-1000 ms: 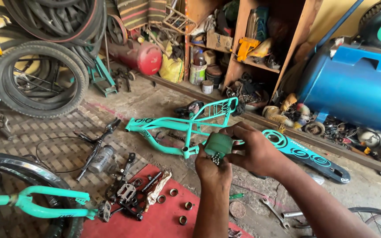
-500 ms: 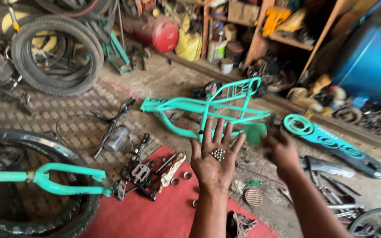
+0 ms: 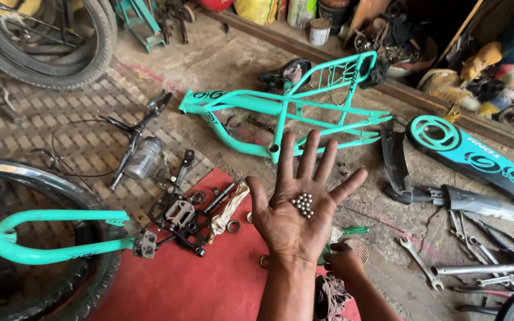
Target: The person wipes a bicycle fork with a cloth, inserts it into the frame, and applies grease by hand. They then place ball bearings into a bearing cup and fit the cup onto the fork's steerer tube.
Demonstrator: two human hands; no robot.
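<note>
Approx. a dozen small steel balls (image 3: pixel 302 204) are held clustered mid-palm on the left hand (image 3: pixel 295 208), spread flat, palm up, above 1 turquoise bike frame (image 3: pixel 281 110); right hand (image 3: pixel 343 261), since dropped lower vs. 0.5 s ago, grip can't be told.

right hand (image 3: pixel 343 261): mostly hidden behind the left hand (image 3: pixel 298 208) and wrist; its grip cannot be told.
steel balls (image 3: pixel 303 205): too small to count.
wheel (image 3: pixel 37 238): cut off by the left and bottom edges.
tyre (image 3: pixel 49 41): top cut off by the upper edge.
rag (image 3: pixel 328 300): partly hidden by both forearms.
</note>
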